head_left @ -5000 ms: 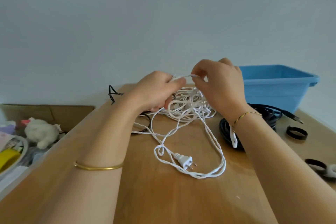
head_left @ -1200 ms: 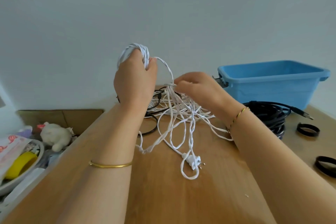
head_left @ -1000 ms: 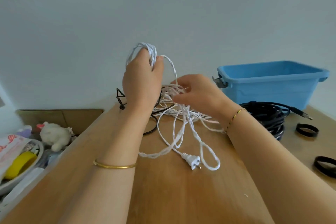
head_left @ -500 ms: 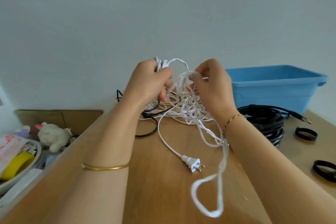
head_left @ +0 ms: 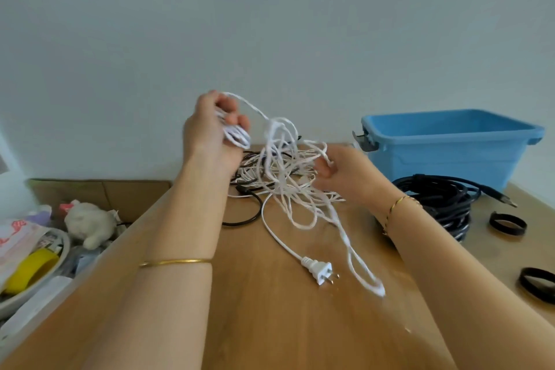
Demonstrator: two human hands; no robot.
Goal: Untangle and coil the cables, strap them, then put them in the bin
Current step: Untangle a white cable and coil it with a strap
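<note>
A tangled white cable hangs between my hands above the wooden table. My left hand is raised and grips a small bundle of its loops. My right hand is lower, to the right, its fingers curled round several strands. The cable's white plug lies on the table, with a long loop beside it. A thin black cable lies under the white tangle. A coiled black cable sits right of my right wrist. The blue bin stands at the back right.
Black strap rings lie on the table's right side. A black USB plug sticks out from the coil. Left of the table, a cardboard box holds a white plush toy, a yellow tape roll and other clutter.
My hands have moved apart: the left stays raised with its bundle, the right has dropped lower and to the right with strands. The long hanging loop now lies on the table by the plug.
</note>
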